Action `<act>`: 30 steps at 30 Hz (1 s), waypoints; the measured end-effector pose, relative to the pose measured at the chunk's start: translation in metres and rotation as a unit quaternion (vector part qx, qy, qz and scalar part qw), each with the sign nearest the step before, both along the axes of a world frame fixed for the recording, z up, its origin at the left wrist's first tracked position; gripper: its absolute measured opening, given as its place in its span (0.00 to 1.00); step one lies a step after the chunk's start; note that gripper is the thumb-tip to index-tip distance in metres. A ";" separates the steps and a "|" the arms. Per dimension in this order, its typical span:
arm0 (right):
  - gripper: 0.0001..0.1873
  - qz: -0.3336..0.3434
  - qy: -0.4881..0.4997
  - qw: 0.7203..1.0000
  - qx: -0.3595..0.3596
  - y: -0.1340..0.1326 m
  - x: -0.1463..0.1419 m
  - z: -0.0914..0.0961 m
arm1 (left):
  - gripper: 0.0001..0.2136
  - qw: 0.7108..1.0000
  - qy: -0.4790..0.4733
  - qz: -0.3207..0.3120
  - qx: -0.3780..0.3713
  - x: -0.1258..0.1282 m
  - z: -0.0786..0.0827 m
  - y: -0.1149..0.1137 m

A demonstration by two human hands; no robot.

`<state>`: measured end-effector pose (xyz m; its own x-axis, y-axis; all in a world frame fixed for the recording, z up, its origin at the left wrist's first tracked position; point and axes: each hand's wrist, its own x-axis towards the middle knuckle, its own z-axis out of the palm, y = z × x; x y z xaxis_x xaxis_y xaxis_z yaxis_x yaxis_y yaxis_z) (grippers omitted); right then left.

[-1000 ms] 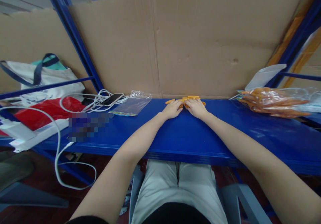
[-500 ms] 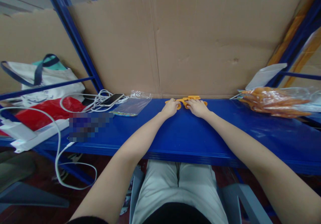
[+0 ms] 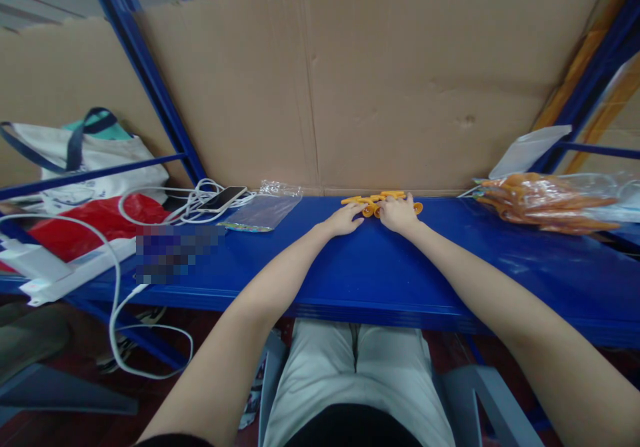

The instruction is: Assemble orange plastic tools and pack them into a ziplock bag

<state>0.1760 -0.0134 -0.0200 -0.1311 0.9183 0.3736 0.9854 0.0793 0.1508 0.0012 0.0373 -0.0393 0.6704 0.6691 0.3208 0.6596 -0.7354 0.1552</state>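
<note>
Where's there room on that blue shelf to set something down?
Bare shelf shows between the forearms, between the right hand and the bagged orange items, and, more narrowly, between the clear bag and the left hand. Crowded: around the orange pieces, and far left, with cables, phone and power strip.

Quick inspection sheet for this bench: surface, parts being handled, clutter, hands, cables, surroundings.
Surface: blue tabletop, glossy.
Parts: orange pieces near the back edge, partly covered by the hands; exact count unclear.
Clutter: flat clear bag, phone, red bag and tote bag at left; bag of orange items at right.
Hands: left hand at the pieces' left end, right hand over them; grip unclear.
Cables: white cables tangled around the phone; one loop hangs below the front edge, near a white power strip.
Surroundings: creased cardboard behind; blue metal posts on both sides.
</note>
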 end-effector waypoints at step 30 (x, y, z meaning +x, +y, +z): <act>0.24 -0.005 0.035 0.999 -0.041 0.003 0.005 0.006 | 0.17 0.988 0.060 0.143 0.015 -0.018 0.020 -0.011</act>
